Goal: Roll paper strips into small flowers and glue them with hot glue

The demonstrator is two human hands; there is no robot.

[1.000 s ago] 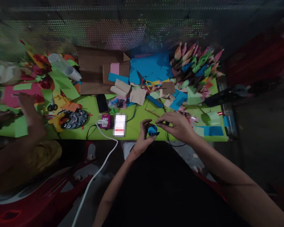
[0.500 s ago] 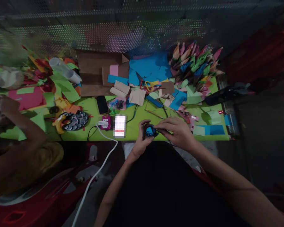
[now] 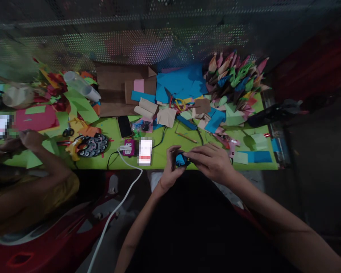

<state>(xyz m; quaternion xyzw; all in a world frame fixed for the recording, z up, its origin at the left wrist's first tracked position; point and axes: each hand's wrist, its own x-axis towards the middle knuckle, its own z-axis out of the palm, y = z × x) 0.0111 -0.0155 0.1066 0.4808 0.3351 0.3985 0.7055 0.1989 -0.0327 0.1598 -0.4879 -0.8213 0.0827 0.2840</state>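
Observation:
Near the front edge of the green table, my left hand (image 3: pixel 169 171) is curled around a small blue paper rose (image 3: pixel 181 159), its swirled petals facing up. Fingers of my right hand (image 3: pixel 214 161) pinch the right edge of the rose; the thumb is partly hidden. A pencil (image 3: pixel 186 137) lies just beyond my hands. To their right is a pink glue gun (image 3: pixel 232 147), and past it lie blue paper strips (image 3: pixel 258 156).
A lit phone (image 3: pixel 145 151), a pink power socket (image 3: pixel 128 147) with a white cable and a dark phone (image 3: pixel 124 126) lie left. Scissors (image 3: pixel 178 103) and paper scraps lie behind; paper flowers (image 3: pixel 235 77) stand back right. A co-worker's hands (image 3: pixel 28 140) are far left.
My right fingers have shifted slightly and flattened along the rose, which stays in my left hand. The view has moved a little; the co-worker's hands are lower and further right.

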